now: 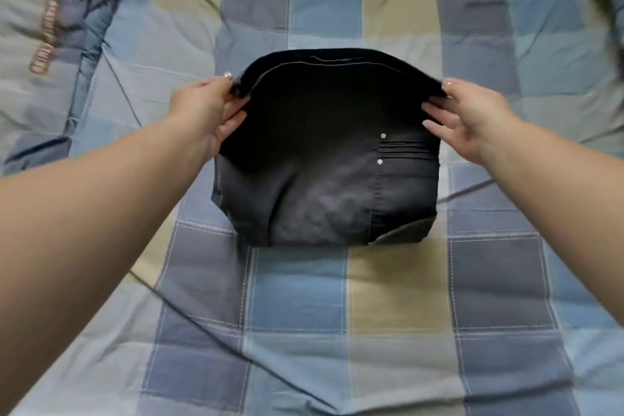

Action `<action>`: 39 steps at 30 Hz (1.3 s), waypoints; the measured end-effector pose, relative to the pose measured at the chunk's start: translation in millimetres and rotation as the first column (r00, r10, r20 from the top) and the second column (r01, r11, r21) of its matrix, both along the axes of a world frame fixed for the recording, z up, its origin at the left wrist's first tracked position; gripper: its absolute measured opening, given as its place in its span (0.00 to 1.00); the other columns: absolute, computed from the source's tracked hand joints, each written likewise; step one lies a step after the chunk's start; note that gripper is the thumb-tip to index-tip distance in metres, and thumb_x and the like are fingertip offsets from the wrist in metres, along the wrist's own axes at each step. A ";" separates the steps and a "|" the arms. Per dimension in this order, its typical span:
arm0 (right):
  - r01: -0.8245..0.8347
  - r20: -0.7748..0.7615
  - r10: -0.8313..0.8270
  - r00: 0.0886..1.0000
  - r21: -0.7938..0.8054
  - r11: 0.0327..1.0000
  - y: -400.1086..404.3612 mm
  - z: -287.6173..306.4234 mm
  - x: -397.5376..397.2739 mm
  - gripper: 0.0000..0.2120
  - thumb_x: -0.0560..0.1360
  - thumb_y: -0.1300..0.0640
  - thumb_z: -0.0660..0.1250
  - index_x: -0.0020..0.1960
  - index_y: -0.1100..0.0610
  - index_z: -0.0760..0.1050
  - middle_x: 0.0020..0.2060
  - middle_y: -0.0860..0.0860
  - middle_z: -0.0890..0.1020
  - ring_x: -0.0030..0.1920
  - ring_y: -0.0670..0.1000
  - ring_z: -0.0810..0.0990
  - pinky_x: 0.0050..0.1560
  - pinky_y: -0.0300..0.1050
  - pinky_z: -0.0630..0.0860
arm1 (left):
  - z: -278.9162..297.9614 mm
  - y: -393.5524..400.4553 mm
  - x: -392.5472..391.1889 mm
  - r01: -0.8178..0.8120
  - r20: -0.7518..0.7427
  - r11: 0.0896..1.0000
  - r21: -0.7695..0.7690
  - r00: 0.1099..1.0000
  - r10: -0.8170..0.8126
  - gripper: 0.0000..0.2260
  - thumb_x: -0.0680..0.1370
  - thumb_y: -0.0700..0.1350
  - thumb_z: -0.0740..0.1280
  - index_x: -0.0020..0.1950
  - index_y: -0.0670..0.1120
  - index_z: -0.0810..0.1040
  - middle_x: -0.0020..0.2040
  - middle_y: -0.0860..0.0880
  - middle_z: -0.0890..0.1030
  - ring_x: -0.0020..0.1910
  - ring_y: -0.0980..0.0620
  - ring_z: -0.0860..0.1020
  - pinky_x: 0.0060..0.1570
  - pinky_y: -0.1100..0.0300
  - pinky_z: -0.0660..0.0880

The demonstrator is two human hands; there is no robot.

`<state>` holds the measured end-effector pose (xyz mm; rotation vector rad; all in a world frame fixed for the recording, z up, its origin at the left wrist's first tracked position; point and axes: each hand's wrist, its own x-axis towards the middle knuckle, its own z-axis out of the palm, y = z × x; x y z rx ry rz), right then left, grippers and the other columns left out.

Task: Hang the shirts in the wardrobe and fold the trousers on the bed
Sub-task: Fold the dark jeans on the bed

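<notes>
**Trousers folded on the bed**

Trousers [326, 159], dark and folded into a compact bundle, lie at the middle of the checked bed [304, 307]. Left hand [206, 115] and right hand [472, 118] each pinch a far corner of the top layer, lifting its edge. A patterned pillow [50, 27] lies far left.

The trousers [324, 162] at the centre of the frame were dark matt woven cloth, greyer and faintly worn toward the lower fold, with stitched seams and two small shiny rivets [383, 136] that looked like metal. The bedsheet [304, 314] beneath was soft, matt checked cotton-like cloth, lightly creased. At the upper left lay a smoother, slightly sheeny padded quilt [50, 27] with embroidered-looking lettering.
</notes>
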<state>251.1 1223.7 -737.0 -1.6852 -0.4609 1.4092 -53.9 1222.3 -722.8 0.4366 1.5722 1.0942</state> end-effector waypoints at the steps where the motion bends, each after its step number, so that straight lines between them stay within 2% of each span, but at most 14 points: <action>1: -0.026 -0.003 0.026 1.000 -0.017 1.000 3.3 -5.2 -0.9 0.12 0.80 0.56 0.60 0.63 0.51 0.69 0.56 0.51 0.75 0.53 0.50 0.80 0.50 0.46 0.77 | -6.2 1.5 -0.4 0.017 -0.009 1.000 -0.012 1.000 -0.017 0.02 0.80 0.45 0.64 0.52 0.48 0.74 0.49 0.51 0.80 0.47 0.56 0.81 0.47 0.60 0.78; 5: -0.103 0.196 0.126 0.972 -0.121 0.987 -24.1 -35.2 1.7 0.21 0.79 0.52 0.61 0.72 0.53 0.65 0.61 0.49 0.74 0.58 0.49 0.76 0.56 0.47 0.74 | -46.5 -35.8 -17.4 -0.011 -0.201 0.991 -0.134 0.979 -0.017 0.18 0.80 0.47 0.65 0.69 0.45 0.69 0.60 0.49 0.77 0.55 0.55 0.77 0.48 0.60 0.74; 8: -0.146 0.347 0.220 0.912 -0.229 0.962 -82.4 -64.5 9.5 0.21 0.78 0.50 0.63 0.69 0.54 0.70 0.64 0.50 0.76 0.61 0.50 0.75 0.65 0.52 0.71 | -80.1 -93.2 -33.0 -0.011 -0.356 0.963 -0.269 0.930 -0.089 0.18 0.79 0.47 0.66 0.66 0.42 0.73 0.63 0.45 0.77 0.55 0.51 0.76 0.55 0.56 0.74; 11: -0.187 0.148 0.242 0.959 -0.312 0.932 -136.2 -85.7 7.9 0.18 0.78 0.49 0.64 0.66 0.53 0.73 0.59 0.48 0.79 0.59 0.48 0.77 0.64 0.50 0.71 | -99.3 -141.5 -32.8 0.026 -0.298 0.933 -0.359 0.944 -0.141 0.16 0.78 0.46 0.68 0.64 0.43 0.74 0.62 0.45 0.78 0.53 0.50 0.76 0.55 0.53 0.73; 13: -0.166 0.072 0.190 0.979 -0.260 0.951 -151.7 -92.2 4.5 0.14 0.77 0.51 0.66 0.62 0.47 0.73 0.52 0.40 0.78 0.53 0.41 0.76 0.62 0.48 0.71 | -104.8 -159.7 -25.3 0.057 -0.218 0.931 -0.361 0.965 -0.144 0.13 0.77 0.45 0.69 0.60 0.46 0.75 0.58 0.47 0.80 0.56 0.51 0.77 0.56 0.53 0.74; 17: -0.186 0.266 0.235 0.935 -0.198 0.962 -161.3 -105.9 -1.8 0.16 0.74 0.55 0.70 0.62 0.52 0.75 0.55 0.48 0.80 0.56 0.47 0.78 0.60 0.47 0.72 | -113.0 -172.8 -7.0 0.127 -0.200 0.938 -0.323 0.959 -0.199 0.10 0.75 0.42 0.72 0.55 0.47 0.79 0.49 0.49 0.82 0.49 0.53 0.78 0.52 0.54 0.76; 21: -0.103 0.406 0.176 0.897 -0.195 0.975 -162.3 -115.5 -10.6 0.15 0.75 0.56 0.69 0.60 0.58 0.76 0.52 0.52 0.81 0.50 0.48 0.78 0.51 0.43 0.71 | -121.0 -168.9 2.6 0.033 -0.338 0.949 -0.313 0.930 -0.144 0.08 0.76 0.44 0.70 0.51 0.40 0.80 0.44 0.48 0.80 0.43 0.51 0.76 0.53 0.50 0.76; 24: -0.065 0.478 0.150 0.865 -0.191 0.979 -157.8 -116.2 -2.5 0.07 0.75 0.55 0.69 0.52 0.55 0.77 0.46 0.50 0.81 0.43 0.46 0.77 0.45 0.42 0.72 | -119.8 -166.3 -9.4 0.026 -0.522 0.967 -0.254 0.838 -0.160 0.09 0.76 0.44 0.69 0.41 0.39 0.79 0.37 0.47 0.77 0.39 0.50 0.72 0.45 0.54 0.73; 27: -0.073 0.387 0.135 0.912 -0.172 0.982 -162.9 -116.5 9.9 0.03 0.76 0.57 0.68 0.45 0.50 0.75 0.43 0.49 0.81 0.47 0.51 0.79 0.53 0.52 0.77 | -115.4 -170.8 -26.1 0.101 -0.614 0.963 -0.249 0.752 -0.238 0.06 0.77 0.42 0.68 0.40 0.47 0.80 0.35 0.50 0.80 0.38 0.50 0.75 0.44 0.56 0.71; 29: -0.077 0.232 0.119 0.965 -0.181 0.981 -165.7 -116.1 11.0 0.05 0.77 0.59 0.66 0.45 0.50 0.75 0.43 0.49 0.79 0.51 0.52 0.79 0.55 0.49 0.77 | -115.9 -175.1 -30.2 0.123 -0.498 0.954 -0.275 0.830 -0.251 0.04 0.78 0.41 0.67 0.48 0.44 0.82 0.39 0.49 0.81 0.42 0.50 0.76 0.47 0.54 0.74; 31: -0.065 0.091 0.086 0.992 -0.216 0.974 -161.1 -115.0 9.9 0.02 0.77 0.56 0.66 0.47 0.50 0.75 0.48 0.49 0.80 0.54 0.49 0.78 0.59 0.49 0.75 | -114.4 -172.7 -28.9 0.077 -0.155 0.942 -0.327 0.979 -0.134 0.09 0.78 0.43 0.67 0.58 0.45 0.78 0.48 0.50 0.81 0.49 0.51 0.78 0.50 0.53 0.76; 33: -0.089 0.034 0.103 0.994 -0.283 0.955 -150.6 -113.9 12.0 0.07 0.76 0.48 0.66 0.51 0.49 0.75 0.56 0.46 0.78 0.58 0.47 0.75 0.57 0.47 0.72 | -112.2 -163.7 -24.6 0.040 0.095 0.927 -0.374 0.995 -0.005 0.13 0.77 0.50 0.69 0.59 0.48 0.76 0.54 0.50 0.80 0.53 0.50 0.79 0.51 0.51 0.78; 36: -0.147 0.013 0.164 0.986 -0.379 0.914 -137.0 -109.9 15.9 0.15 0.73 0.41 0.67 0.55 0.49 0.76 0.58 0.44 0.78 0.60 0.47 0.74 0.59 0.45 0.70 | -111.3 -151.7 -18.6 -0.046 0.131 0.919 -0.391 0.986 0.105 0.09 0.77 0.48 0.69 0.53 0.45 0.77 0.51 0.49 0.81 0.50 0.50 0.82 0.43 0.57 0.81; 39: -0.168 -0.057 0.159 0.986 -0.412 0.896 -139.9 -102.5 18.4 0.09 0.74 0.48 0.69 0.50 0.51 0.76 0.50 0.46 0.83 0.53 0.47 0.80 0.55 0.43 0.73 | -110.4 -158.4 -12.1 -0.129 0.082 0.924 -0.361 0.982 0.169 0.01 0.77 0.39 0.68 0.46 0.43 0.76 0.45 0.48 0.83 0.41 0.56 0.83 0.33 0.67 0.78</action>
